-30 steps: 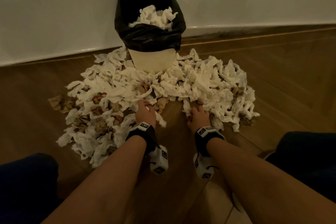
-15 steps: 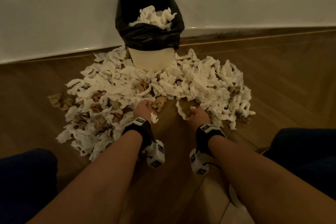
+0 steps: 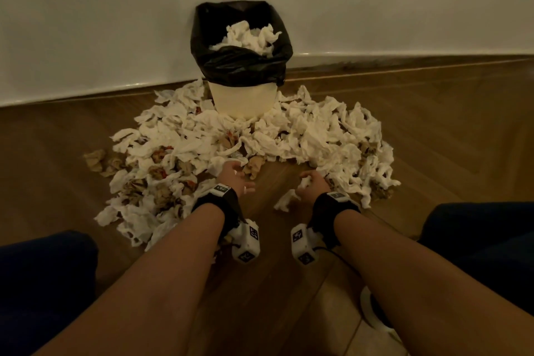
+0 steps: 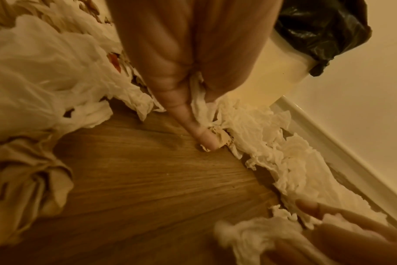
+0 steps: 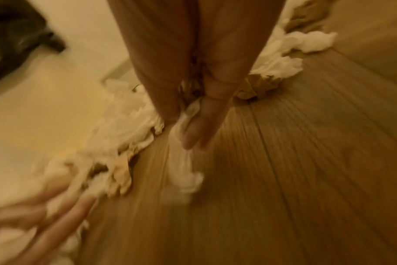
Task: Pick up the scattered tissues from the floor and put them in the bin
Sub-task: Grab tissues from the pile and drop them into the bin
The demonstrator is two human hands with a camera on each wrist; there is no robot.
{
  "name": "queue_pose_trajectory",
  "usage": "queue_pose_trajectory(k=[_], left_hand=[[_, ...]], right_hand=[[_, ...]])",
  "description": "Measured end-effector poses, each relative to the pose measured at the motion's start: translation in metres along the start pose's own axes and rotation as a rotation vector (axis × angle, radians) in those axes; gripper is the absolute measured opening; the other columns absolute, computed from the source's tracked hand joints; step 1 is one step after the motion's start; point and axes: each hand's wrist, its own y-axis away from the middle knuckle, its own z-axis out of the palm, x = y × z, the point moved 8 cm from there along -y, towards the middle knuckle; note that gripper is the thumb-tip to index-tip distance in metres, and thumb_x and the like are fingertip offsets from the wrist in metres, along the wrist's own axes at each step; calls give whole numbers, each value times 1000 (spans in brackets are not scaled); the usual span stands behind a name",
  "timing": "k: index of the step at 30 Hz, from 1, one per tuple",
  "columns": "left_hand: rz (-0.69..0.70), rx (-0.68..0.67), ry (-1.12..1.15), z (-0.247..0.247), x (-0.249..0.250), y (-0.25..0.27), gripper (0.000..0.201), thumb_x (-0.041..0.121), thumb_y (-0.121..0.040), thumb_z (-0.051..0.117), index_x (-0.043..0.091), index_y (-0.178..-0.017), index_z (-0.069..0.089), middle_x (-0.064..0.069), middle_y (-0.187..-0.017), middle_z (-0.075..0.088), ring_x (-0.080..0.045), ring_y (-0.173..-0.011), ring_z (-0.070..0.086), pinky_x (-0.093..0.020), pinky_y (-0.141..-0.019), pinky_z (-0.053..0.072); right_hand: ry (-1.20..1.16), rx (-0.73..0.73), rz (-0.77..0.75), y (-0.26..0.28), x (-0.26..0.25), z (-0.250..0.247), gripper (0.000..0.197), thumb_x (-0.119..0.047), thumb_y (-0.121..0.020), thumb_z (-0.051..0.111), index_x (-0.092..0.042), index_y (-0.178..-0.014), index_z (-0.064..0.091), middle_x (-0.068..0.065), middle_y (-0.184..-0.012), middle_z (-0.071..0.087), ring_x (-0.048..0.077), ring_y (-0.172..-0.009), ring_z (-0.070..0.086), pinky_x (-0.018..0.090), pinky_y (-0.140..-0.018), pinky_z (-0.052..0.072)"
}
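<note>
Pulled back from the tissues (image 3: 260, 136) on the floor (image 3: 433, 124) — right hand (image 3: 310, 183) now clutching a tissue (image 3: 304, 182), left hand (image 3: 234, 176) pinching a scrap. Next, presumably, the bin (image 3: 241, 97) — already heaped.

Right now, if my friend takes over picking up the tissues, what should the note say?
Left hand: pinches a small white tissue scrap at the pile's near edge.
Right hand: grips a white tissue that trails down to the floor.
Bin: stands against the wall, black liner on, some tissues already inside.
Done: only that first batch.
Left: almost everything. A wide pile of tissues, white ones and brown crumpled ones, rings the bin's front and both sides. Drop both handfuls in, then keep scooping.
</note>
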Motion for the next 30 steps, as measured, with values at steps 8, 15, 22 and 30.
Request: queue_pose_trajectory(k=[8,15,22,30], left_hand=[[15,54,21,-18,6,9,33,3,-101,24,15,-128,39,-6,-81,43,-20,-53,47,-29,-48,40],[160,54,-365,-36,27,19,39,15,-97,46,11,-135,35,-18,-123,50,-31,-105,54,-35,-81,45],[168,118,-253,-46,52,27,44,-1,-97,35,4,-139,25,-21,-128,45,-24,-96,51,-31,-71,44],[275,83,-572,-39,94,42,41,22,-101,34,-1,-135,32,-25,-123,54,-38,-108,56,-46,-91,47]], right_hand=[[-540,-8,68,14,-4,-2,18,2,-91,50,-10,-103,53,12,-67,52,13,-38,48,13,-33,36],[-604,-137,148,29,-17,2,70,-12,-80,72,-16,-139,33,14,-93,54,16,-52,42,25,-44,36],[-715,-37,89,39,-46,-9,58,3,-91,51,-9,-141,25,13,-73,48,18,-54,43,28,-48,37],[-371,-46,-2,50,-99,-28,54,-23,-97,50,6,-139,32,24,-118,58,34,-95,63,29,-63,56]])
